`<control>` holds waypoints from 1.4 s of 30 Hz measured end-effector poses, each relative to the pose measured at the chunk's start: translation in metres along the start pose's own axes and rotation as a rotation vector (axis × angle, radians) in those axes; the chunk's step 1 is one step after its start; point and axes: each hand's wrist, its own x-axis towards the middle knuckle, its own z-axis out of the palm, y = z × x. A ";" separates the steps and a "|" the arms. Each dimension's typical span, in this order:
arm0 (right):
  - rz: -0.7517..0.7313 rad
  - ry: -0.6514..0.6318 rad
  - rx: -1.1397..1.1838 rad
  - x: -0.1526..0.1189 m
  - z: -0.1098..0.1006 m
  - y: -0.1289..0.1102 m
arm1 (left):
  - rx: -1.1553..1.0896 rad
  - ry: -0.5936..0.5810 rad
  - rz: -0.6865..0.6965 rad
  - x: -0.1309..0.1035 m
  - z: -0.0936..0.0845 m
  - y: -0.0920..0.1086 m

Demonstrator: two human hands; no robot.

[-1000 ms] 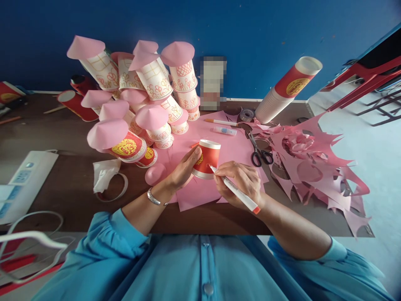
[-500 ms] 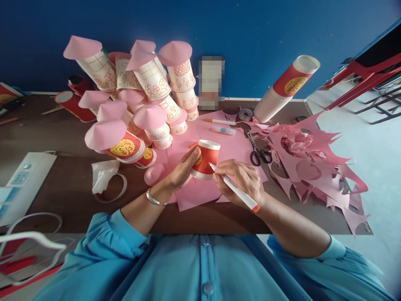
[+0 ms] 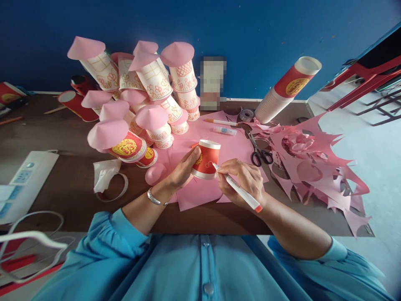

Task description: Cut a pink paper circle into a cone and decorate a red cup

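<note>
My left hand is closed around the left side of a red paper cup with a white rim and a yellow emblem. The cup stands nearly upright above pink paper. Between the fingers of my right hand is a white marker pen with an orange end. Its tip is at the red wall of the cup, beside a small pale curled line. A glue stick, a second marker and black-handled scissors lie beyond my hands.
Paper-cup towers with pink cone roofs stand at the left back. A tall stack of cups leans at the right back, near a tape roll. Pink paper scraps cover the right side. A power strip lies left.
My right hand and the marker have shifted slightly right along the cup. The pale curled line on the red wall is longer. My left hand keeps its hold.
</note>
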 end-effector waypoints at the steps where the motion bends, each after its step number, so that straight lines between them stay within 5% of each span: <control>1: 0.001 -0.003 0.003 0.000 0.000 0.000 | 0.016 -0.030 0.016 0.000 0.000 0.000; 42: 0.005 0.011 -0.002 -0.002 0.003 -0.003 | -0.001 -0.008 0.040 -0.001 0.008 0.004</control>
